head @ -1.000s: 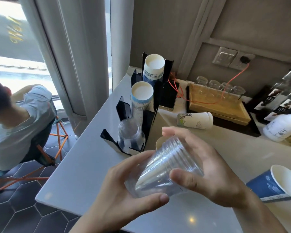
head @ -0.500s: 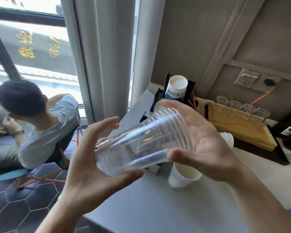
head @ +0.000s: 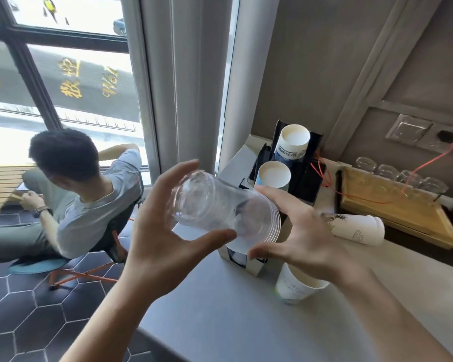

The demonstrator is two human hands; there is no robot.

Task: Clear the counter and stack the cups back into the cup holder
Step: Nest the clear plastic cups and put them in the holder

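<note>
- While the left hand (head: 154, 231) grips the stack of clear cups (head: 220, 207) between thumb and curled fingers, the stack lies tilted in the air just in front of the black cup holder (head: 302, 178).
- The right hand (head: 304, 236) is spread open, its fingers touching the stack's wide rims.
- One white paper cup (head: 296, 286) stands on the counter (head: 220, 309) near the holder's front; another (head: 356, 228) lies to its right.

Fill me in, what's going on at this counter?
A person holds a nested stack of clear plastic cups on its side between the left hand and right hand, above the counter in front of the black cup holder. The holder already has paper cups. One white paper cup lies tipped over, and another stands below the right hand.
</note>
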